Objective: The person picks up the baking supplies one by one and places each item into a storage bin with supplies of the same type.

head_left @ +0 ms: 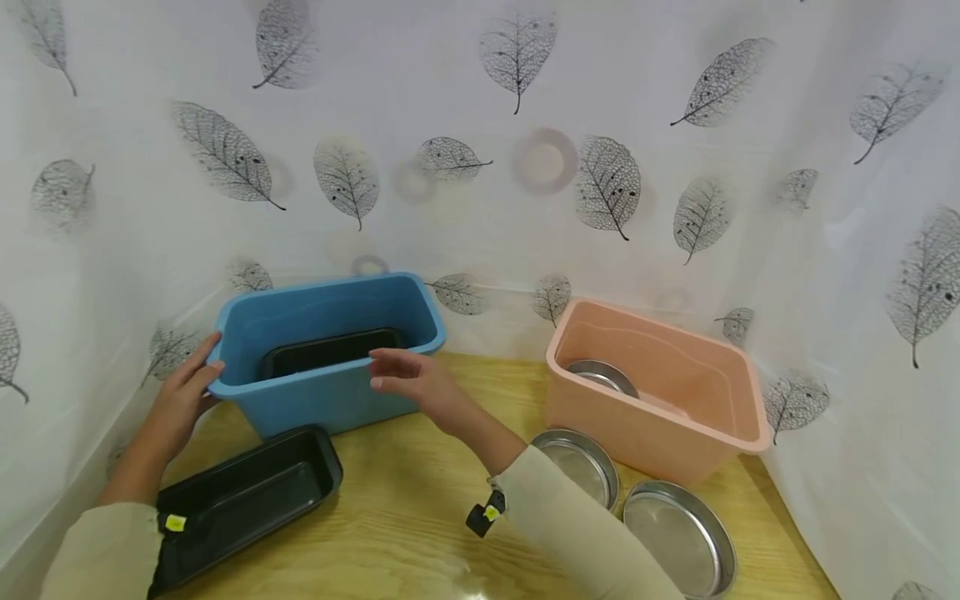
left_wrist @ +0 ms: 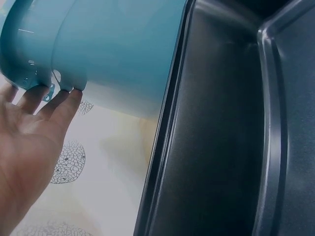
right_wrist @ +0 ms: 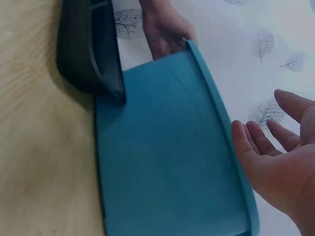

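A blue plastic bin (head_left: 330, 400) stands at the back left, a dark loaf pan (head_left: 330, 352) lying inside it. My left hand (head_left: 176, 408) is at the bin's left end, fingers resting on the rim; the left wrist view shows the fingertips (left_wrist: 74, 96) against the blue wall. Close to the front rim, toward its right end, hovers my right hand (head_left: 420, 383), fingers loosely bent with nothing between them. In the right wrist view this hand (right_wrist: 280, 162) is beside the rim. A second black loaf pan (head_left: 262, 492) sits on the table, in front of the bin and near my left forearm.
A pink bin (head_left: 637, 425) at the back right has a round metal pan (head_left: 603, 377) inside. Before it, on the wooden table (head_left: 420, 517), are two more round pans, one (head_left: 577, 462) partly behind my right sleeve, the other (head_left: 675, 533) farther right. A leaf-patterned curtain (head_left: 465, 83) surrounds the table.
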